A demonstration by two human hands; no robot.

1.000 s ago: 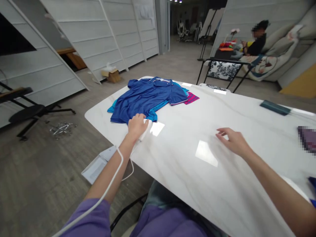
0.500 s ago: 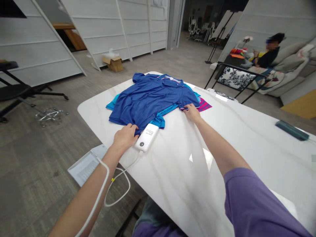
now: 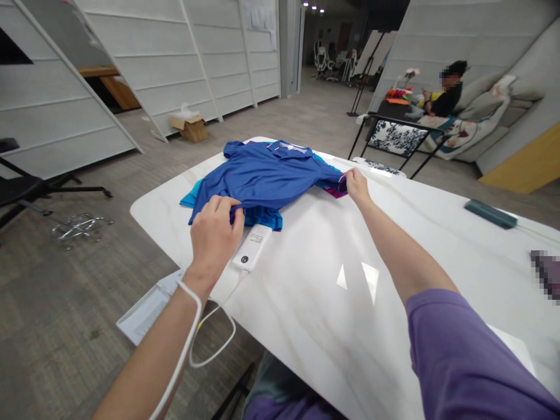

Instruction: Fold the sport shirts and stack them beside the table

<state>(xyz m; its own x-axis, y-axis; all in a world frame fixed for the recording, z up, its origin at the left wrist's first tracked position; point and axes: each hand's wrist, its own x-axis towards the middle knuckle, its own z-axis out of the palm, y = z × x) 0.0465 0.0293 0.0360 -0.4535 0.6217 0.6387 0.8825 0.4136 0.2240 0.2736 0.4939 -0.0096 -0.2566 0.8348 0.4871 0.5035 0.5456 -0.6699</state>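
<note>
A dark blue polo shirt point(image 3: 262, 175) is spread over other garments on the white marbled table point(image 3: 301, 291), its collar at the far side. My left hand point(image 3: 216, 230) is closed on the near hem, which is lifted off the table. The sleeve at the right is pinched in my right hand point(image 3: 357, 185) and raised. Under the polo show a light blue garment point(image 3: 272, 219) and a bit of a pink striped one point(image 3: 335, 192). Beside my left hand lies a white power bank point(image 3: 252, 248), touching or very close to the light blue cloth; its white cable point(image 3: 231, 335) loops off the table edge.
On the right of the table is a dark green case-like object point(image 3: 490, 213). A black-framed chair point(image 3: 396, 139) stands beyond the far edge. Further back a person point(image 3: 450, 93) sits on a sofa. An open box with papers point(image 3: 146, 312) is below the table's left edge.
Both hands have lifted the polo's near edge: the hem rose with my left hand, the sleeve with my right. The view has shifted slightly, and the power bank is more uncovered.
</note>
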